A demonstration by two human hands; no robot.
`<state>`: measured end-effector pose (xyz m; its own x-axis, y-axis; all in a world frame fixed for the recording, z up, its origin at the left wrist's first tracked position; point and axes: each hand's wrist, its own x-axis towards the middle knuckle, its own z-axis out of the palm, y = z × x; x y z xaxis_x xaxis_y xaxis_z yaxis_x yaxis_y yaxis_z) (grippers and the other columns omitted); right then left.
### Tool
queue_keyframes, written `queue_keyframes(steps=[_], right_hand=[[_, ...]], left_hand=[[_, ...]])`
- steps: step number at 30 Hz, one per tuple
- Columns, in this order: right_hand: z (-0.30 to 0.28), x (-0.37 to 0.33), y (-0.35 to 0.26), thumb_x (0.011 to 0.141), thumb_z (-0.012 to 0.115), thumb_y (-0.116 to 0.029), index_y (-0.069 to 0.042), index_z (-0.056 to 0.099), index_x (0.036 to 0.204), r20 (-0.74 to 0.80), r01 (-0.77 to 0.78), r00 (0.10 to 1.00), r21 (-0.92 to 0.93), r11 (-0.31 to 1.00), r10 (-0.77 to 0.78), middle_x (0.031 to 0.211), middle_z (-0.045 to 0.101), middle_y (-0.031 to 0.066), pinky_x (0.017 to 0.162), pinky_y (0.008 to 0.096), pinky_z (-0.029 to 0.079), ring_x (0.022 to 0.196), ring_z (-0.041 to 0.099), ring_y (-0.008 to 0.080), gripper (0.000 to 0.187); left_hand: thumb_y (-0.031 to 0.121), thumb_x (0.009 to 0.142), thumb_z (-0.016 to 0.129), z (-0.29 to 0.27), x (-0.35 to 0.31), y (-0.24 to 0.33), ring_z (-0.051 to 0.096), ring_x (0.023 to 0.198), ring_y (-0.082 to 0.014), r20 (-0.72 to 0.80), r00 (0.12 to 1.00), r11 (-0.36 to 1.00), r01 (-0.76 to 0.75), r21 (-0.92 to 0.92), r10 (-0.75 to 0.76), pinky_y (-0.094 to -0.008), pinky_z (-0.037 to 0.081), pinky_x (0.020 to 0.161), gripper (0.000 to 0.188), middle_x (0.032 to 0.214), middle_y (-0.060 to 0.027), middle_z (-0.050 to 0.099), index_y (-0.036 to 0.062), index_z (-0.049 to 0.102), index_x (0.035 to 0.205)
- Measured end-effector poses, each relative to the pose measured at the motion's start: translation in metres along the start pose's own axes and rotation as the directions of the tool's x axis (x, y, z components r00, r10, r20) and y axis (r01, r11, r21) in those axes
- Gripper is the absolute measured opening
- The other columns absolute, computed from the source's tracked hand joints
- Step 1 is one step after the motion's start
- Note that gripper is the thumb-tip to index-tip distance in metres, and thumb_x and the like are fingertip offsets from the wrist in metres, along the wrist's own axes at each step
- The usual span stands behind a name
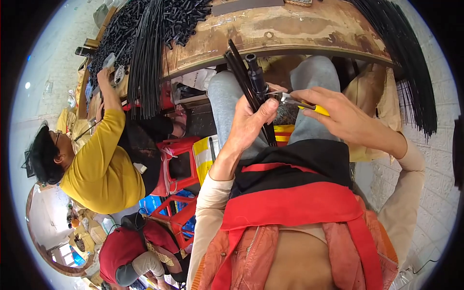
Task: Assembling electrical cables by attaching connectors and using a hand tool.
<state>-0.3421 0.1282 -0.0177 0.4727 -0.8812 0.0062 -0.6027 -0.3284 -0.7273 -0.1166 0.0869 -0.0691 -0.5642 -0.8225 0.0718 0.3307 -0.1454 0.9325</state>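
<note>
Just short of the near edge of the table [302, 29], over the lap, the left hand [256, 118] grips black rods [238, 70] and apparently a black tube [256, 76], probably steadying them for the yellow-handled tool [319, 110] held in the right hand [336, 108]. Long strands [146, 63] droop over the near edge at left; black pieces [186, 21] crowd the far left corner. Knees [315, 79] and table edge confine the hands.
</note>
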Motion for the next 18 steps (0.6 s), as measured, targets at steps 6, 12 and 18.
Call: queue_keyframes(steps=[6,12,18], right_hand=[[-0.007,0.006,0.000,0.092,0.057,-0.011,-0.003,0.050,0.127,-0.013,0.092,0.996,0.036,0.995,-0.091,0.098,0.063,0.0177,0.076,0.0392,0.048,0.088,0.062,0.0326,0.037],[-0.024,0.004,-0.003,0.084,0.068,-0.011,-0.004,0.047,0.124,0.059,0.123,0.991,-0.084,0.989,-0.118,0.084,0.064,0.0156,0.061,0.0370,0.048,0.071,0.064,0.0324,0.045],[-0.032,-0.005,-0.015,0.079,0.070,-0.012,0.000,0.046,0.111,-0.010,-0.073,0.997,-0.174,0.982,0.072,0.072,0.056,0.0117,0.060,0.0355,0.047,0.068,0.059,0.0342,0.042]], left_hand=[[0.023,0.095,0.062,0.003,0.003,0.000,0.039,0.061,-0.0040,0.044,0.999,1.000,0.011,-0.022,-0.010,-0.0200,0.031,0.053,0.032,0.071,0.0054,0.047,-0.0003,0.057,0.116],[0.025,0.092,0.065,0.003,0.009,0.012,0.038,0.062,-0.0024,0.079,0.991,0.994,0.100,0.051,-0.104,-0.0184,0.030,0.054,0.043,0.075,0.0064,0.049,0.0001,0.055,0.126],[0.030,0.092,0.065,0.000,0.015,0.004,0.036,0.059,-0.0023,0.145,0.985,0.994,0.083,0.074,-0.093,-0.0194,0.029,0.054,0.048,0.066,0.0081,0.043,-0.0006,0.055,0.127]])
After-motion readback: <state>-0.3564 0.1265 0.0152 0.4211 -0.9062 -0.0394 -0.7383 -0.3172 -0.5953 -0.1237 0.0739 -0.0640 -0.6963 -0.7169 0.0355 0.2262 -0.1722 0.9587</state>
